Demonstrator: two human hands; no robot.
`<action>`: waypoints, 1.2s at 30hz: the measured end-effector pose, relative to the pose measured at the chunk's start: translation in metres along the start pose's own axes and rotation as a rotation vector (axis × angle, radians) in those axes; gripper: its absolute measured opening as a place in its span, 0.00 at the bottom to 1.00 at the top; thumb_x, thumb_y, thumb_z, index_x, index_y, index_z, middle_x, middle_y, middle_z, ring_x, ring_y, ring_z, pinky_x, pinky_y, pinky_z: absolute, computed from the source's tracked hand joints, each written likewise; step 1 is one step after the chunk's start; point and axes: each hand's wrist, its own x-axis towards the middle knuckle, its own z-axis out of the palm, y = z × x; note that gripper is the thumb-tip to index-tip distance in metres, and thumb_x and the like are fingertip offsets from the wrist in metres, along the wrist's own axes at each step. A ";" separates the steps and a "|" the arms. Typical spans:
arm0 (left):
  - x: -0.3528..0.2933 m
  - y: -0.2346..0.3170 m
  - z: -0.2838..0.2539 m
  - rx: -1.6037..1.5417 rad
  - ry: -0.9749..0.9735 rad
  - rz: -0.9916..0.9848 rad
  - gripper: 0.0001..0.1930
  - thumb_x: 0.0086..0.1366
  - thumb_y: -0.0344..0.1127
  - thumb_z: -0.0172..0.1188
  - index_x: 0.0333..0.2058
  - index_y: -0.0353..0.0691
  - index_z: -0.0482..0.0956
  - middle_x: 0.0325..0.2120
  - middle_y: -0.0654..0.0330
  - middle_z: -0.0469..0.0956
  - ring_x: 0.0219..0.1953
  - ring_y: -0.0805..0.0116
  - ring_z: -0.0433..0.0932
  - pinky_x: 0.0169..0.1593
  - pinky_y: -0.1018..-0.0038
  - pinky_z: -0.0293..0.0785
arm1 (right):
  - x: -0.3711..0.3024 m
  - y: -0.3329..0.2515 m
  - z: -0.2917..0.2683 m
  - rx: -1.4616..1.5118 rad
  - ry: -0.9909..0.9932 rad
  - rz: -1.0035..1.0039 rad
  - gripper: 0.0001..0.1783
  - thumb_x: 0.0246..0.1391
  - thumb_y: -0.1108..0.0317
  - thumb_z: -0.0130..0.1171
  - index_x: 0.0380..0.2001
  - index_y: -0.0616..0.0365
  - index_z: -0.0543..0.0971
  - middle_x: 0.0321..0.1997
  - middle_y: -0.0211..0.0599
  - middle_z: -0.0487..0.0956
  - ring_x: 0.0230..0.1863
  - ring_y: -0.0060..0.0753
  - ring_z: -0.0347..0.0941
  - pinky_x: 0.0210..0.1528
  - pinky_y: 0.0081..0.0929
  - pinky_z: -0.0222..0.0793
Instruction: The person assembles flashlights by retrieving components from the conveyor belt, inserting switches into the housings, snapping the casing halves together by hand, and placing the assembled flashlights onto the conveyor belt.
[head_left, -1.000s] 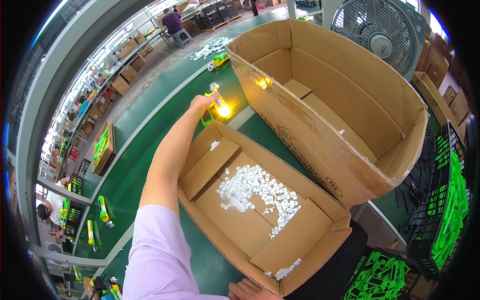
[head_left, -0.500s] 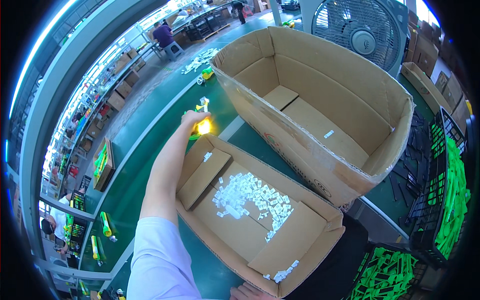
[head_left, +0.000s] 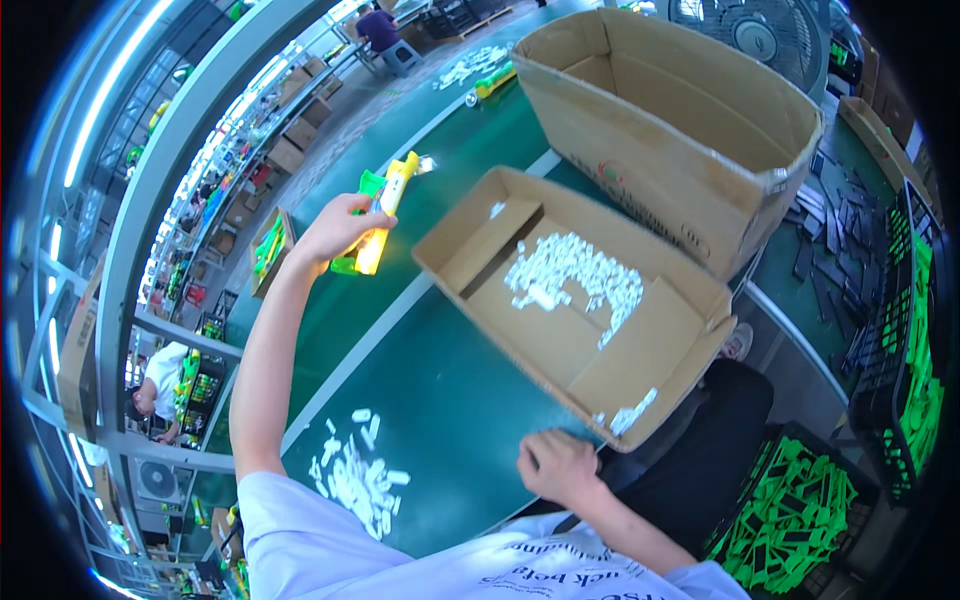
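Note:
Over the green bench, at the left of centre, my left hand (head_left: 345, 228) is closed around a yellow-and-green flashlight (head_left: 397, 188). Its lower end glows yellow, and a silvery tip points up and to the right. My right hand (head_left: 560, 466) is curled into a loose fist close to my body, by the near corner of a shallow cardboard tray (head_left: 520, 365); nothing shows in its fingers. Inside the tray lies a heap of small white pieces (head_left: 570, 270), with a few more in its near corner. Another pile of white pieces (head_left: 360, 485) lies on the bench below my left forearm.
A tall open cardboard box (head_left: 650, 150) stands behind the tray. At right are black crates of green parts (head_left: 795, 510) and scattered dark strips (head_left: 835, 250). Another yellow-green flashlight (head_left: 495, 82) lies farther along the bench. A metal post (head_left: 120, 250) rises at left.
My view has shifted, so the tray and box appear farther up and right. My left hand still holds the flashlight, now farther from the tray. My right hand has come fully into view.

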 end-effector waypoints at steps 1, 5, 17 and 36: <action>-0.027 0.009 0.011 0.051 -0.003 0.120 0.20 0.56 0.43 0.66 0.39 0.32 0.77 0.36 0.62 0.72 0.33 0.74 0.73 0.35 0.75 0.70 | 0.004 -0.001 -0.008 0.086 -0.067 0.071 0.04 0.49 0.66 0.59 0.26 0.53 0.76 0.24 0.31 0.76 0.27 0.36 0.76 0.30 0.33 0.74; -0.155 0.024 0.052 0.157 -0.007 0.235 0.29 0.47 0.43 0.70 0.44 0.28 0.76 0.61 0.45 0.63 0.60 0.50 0.67 0.63 0.65 0.61 | 0.019 -0.025 -0.022 0.856 -0.307 0.294 0.24 0.63 0.64 0.52 0.60 0.59 0.67 0.53 0.44 0.74 0.51 0.38 0.75 0.50 0.31 0.73; -0.299 -0.018 0.214 -0.007 0.067 0.139 0.30 0.46 0.38 0.75 0.47 0.33 0.76 0.66 0.41 0.55 0.59 0.50 0.71 0.57 0.64 0.70 | -0.034 -0.059 0.012 1.501 -0.298 0.770 0.23 0.72 0.59 0.40 0.62 0.61 0.64 0.54 0.33 0.73 0.54 0.21 0.69 0.56 0.22 0.67; -0.322 -0.050 0.254 -1.019 0.467 0.041 0.26 0.67 0.27 0.55 0.63 0.35 0.64 0.60 0.44 0.69 0.54 0.65 0.76 0.58 0.72 0.69 | -0.030 -0.067 0.015 1.487 -0.218 0.969 0.19 0.71 0.59 0.38 0.57 0.58 0.65 0.50 0.36 0.74 0.51 0.24 0.72 0.52 0.25 0.70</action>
